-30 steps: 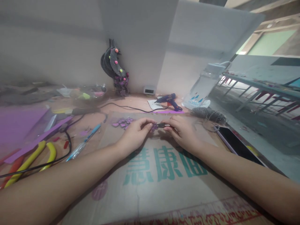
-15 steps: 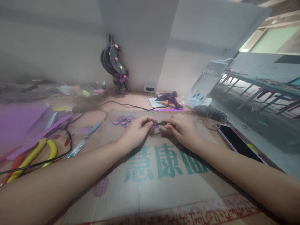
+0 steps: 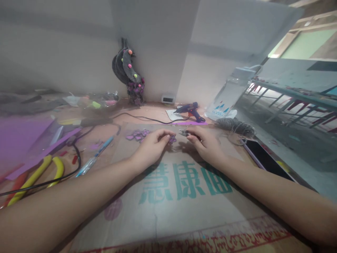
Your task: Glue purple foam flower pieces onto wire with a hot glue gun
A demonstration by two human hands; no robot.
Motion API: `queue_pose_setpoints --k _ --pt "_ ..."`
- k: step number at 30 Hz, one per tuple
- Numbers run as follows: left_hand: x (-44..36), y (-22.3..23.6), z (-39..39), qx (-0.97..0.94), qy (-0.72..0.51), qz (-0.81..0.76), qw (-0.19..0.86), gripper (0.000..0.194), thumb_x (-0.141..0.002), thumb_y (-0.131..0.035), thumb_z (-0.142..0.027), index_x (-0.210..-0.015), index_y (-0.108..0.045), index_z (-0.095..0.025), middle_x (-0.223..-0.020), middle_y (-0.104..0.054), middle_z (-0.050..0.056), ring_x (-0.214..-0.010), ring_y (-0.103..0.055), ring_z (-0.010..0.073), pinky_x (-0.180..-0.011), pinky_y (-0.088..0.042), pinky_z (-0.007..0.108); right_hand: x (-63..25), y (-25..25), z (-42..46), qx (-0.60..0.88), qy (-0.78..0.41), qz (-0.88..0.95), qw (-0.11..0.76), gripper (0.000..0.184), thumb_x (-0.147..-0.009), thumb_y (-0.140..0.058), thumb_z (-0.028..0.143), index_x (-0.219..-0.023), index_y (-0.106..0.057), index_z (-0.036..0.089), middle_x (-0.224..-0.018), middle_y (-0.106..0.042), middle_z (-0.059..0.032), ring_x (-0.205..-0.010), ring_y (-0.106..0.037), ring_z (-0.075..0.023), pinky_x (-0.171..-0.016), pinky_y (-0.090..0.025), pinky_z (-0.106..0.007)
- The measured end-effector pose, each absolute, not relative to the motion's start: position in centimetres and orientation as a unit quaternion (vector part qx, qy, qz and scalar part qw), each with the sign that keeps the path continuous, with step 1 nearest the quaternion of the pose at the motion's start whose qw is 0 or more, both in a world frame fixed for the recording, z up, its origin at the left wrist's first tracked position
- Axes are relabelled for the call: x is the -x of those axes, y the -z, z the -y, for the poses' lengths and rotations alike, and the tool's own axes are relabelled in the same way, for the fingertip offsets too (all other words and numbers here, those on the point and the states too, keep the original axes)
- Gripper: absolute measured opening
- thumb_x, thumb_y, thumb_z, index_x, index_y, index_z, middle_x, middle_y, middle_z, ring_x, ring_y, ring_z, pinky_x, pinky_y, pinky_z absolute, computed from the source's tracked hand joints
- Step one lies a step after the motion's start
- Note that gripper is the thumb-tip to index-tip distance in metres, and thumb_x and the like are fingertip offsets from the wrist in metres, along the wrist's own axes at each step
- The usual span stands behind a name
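My left hand (image 3: 155,144) pinches a small purple piece with grey edging (image 3: 172,139) between thumb and fingertips, above the cardboard sheet (image 3: 168,218). Just right of it, my right hand (image 3: 204,140) is closed round what look like small snips (image 3: 183,133). Their short metal tips are parted and point left at the purple piece without touching it; the handles are hidden in my fingers. Beyond my left hand lies a cluster of similar purple pieces (image 3: 135,134) on the cardboard.
A glue gun (image 3: 191,109) lies at the back, its cord running left. A water bottle (image 3: 229,93), grey yarn (image 3: 235,127) and a phone (image 3: 265,160) are on the right. Left are a pen (image 3: 96,154) and yellow strips (image 3: 56,172). A grey crescent decoration (image 3: 127,70) leans on the wall.
The snips have drawn back slightly from the purple piece, and their tips now show apart. A gap has opened between my hands. The purple piece is more exposed in my left fingers.
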State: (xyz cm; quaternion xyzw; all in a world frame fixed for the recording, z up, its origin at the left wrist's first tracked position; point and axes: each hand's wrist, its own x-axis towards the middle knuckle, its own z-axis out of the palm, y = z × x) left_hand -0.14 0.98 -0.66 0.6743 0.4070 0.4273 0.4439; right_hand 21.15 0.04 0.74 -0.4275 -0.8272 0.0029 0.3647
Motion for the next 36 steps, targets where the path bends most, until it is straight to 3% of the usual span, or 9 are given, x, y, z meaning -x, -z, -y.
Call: queue_pose_setpoints --k 19,36 --pt "0.21 0.58 -0.93 -0.702 -0.428 -0.396 0.408 0.021 -0.090 -0.046 -0.027 -0.098 -0.063 -0.018 -0.094 -0.068 0.004 -0.085 -0.061 0.0173 -0.074 -0.047 0.026 -21.20 -0.90 0.14 0.416 -0.009 0.862 0.290 0.030 -0.098 -0.044 0.034 -0.107 -0.067 0.016 -0.082 -0.063 -0.0062 -0.077 -0.057 -0.0187 -0.070 -0.042 -0.031" --pt "0.27 -0.09 -0.32 -0.726 -0.429 -0.415 0.342 0.021 -0.091 -0.045 -0.024 -0.097 -0.064 -0.019 -0.099 -0.068 0.005 -0.095 -0.061 0.0203 -0.090 -0.045 0.034 -21.14 -0.96 0.20 0.430 -0.016 0.858 0.280 0.025 -0.096 -0.048 0.030 -0.105 -0.067 0.018 -0.082 -0.063 -0.0057 -0.078 -0.057 -0.0191 -0.070 -0.042 -0.031"
